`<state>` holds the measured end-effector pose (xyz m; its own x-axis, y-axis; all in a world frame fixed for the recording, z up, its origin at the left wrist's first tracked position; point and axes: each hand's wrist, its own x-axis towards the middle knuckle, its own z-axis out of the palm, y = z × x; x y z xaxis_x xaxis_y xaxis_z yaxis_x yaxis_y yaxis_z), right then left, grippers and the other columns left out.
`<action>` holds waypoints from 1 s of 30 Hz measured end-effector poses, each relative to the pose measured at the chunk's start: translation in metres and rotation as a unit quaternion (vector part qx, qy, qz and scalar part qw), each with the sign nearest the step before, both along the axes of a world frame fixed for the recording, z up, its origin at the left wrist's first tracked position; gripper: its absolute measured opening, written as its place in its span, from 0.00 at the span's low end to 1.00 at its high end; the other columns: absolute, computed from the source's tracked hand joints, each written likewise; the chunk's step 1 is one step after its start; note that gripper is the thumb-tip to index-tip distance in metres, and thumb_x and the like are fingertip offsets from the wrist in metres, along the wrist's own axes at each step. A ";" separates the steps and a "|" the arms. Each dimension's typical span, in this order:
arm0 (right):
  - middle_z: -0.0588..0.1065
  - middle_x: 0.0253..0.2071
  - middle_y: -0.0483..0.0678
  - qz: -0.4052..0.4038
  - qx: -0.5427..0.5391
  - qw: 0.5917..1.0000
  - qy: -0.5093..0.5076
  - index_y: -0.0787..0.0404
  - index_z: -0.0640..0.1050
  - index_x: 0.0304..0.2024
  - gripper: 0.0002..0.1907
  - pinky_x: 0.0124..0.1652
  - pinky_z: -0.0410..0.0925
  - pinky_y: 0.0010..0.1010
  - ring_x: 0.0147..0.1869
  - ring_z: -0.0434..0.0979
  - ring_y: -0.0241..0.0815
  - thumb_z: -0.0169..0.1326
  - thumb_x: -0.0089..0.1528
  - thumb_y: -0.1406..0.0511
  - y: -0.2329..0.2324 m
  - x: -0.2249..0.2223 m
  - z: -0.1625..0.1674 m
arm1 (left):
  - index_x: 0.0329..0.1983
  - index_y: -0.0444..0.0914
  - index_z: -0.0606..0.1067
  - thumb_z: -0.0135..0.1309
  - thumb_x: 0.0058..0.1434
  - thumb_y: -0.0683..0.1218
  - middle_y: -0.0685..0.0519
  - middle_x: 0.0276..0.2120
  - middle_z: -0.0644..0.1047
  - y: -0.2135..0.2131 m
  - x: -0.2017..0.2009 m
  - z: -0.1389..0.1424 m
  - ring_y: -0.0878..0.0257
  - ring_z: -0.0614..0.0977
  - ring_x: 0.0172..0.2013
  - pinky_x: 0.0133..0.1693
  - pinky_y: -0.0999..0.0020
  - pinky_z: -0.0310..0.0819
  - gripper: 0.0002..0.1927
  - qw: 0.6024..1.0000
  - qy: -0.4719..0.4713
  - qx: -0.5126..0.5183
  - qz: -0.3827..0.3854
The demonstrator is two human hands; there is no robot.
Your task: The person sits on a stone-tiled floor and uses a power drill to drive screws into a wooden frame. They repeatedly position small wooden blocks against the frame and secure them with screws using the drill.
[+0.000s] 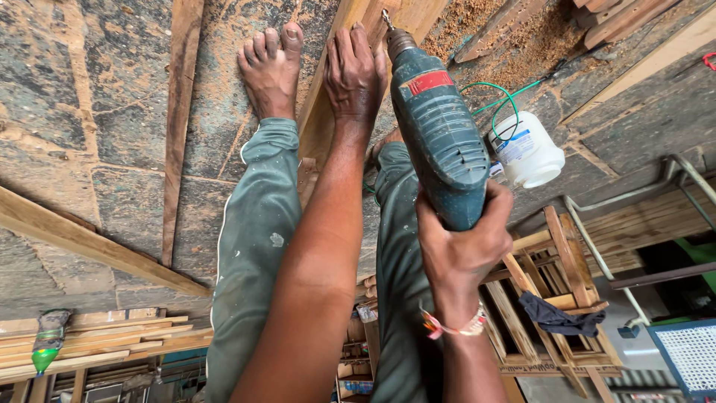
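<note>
My left hand [354,71] presses flat, fingers together, on a pale wooden plank [321,119] that runs between my legs on the stone floor. My right hand [462,242] grips the handle of a teal-green electric drill [436,127] with a red label. The drill points away from me, and its bit [385,18] touches the plank just right of my left fingertips. My bare left foot [270,63] rests on the floor beside the plank. My right foot is hidden behind the drill and arm.
A white plastic jar [531,151] and a green wire [501,101] lie right of the drill. Sawdust [522,45] and wood offcuts cover the far floor. A wooden frame [556,298] with a dark cloth stands at right, and stacked strips [97,343] lie at lower left.
</note>
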<state>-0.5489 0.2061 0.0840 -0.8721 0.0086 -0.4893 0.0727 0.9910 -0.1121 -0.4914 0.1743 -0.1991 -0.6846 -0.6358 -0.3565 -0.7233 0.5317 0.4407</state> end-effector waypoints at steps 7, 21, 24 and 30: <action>0.82 0.33 0.45 -0.189 -0.045 0.968 -0.160 0.67 0.82 0.38 0.18 0.37 0.71 0.29 0.34 0.76 0.32 0.73 0.51 0.64 -0.006 -0.008 0.001 | 0.51 0.32 0.71 0.62 0.62 0.48 0.43 0.45 0.71 0.001 0.000 -0.001 0.48 0.78 0.47 0.45 0.58 0.78 0.20 1.000 -0.002 0.007 0.001; 0.77 0.22 0.45 -0.299 -0.038 0.941 -0.150 0.69 0.81 0.29 0.10 0.26 0.66 0.29 0.24 0.72 0.32 0.65 0.56 0.65 -0.020 0.002 -0.002 | 0.51 0.30 0.70 0.59 0.63 0.47 0.41 0.45 0.72 0.006 0.002 -0.006 0.48 0.78 0.47 0.47 0.60 0.78 0.20 0.999 0.011 -0.030 -0.014; 0.78 0.23 0.45 -0.250 -0.038 0.958 -0.134 0.67 0.81 0.30 0.10 0.28 0.68 0.28 0.26 0.74 0.31 0.66 0.55 0.65 -0.015 0.005 -0.002 | 0.52 0.31 0.70 0.60 0.62 0.47 0.42 0.44 0.71 0.008 0.004 -0.008 0.48 0.78 0.47 0.47 0.58 0.78 0.20 1.000 0.000 -0.010 -0.016; 0.80 0.27 0.50 -0.167 -0.063 0.979 -0.097 0.68 0.81 0.34 0.11 0.34 0.72 0.30 0.30 0.78 0.34 0.67 0.56 0.66 -0.010 0.012 0.000 | 0.53 0.34 0.69 0.59 0.59 0.45 0.44 0.47 0.71 0.013 0.007 -0.014 0.49 0.78 0.51 0.50 0.60 0.78 0.20 0.999 -0.004 -0.032 -0.004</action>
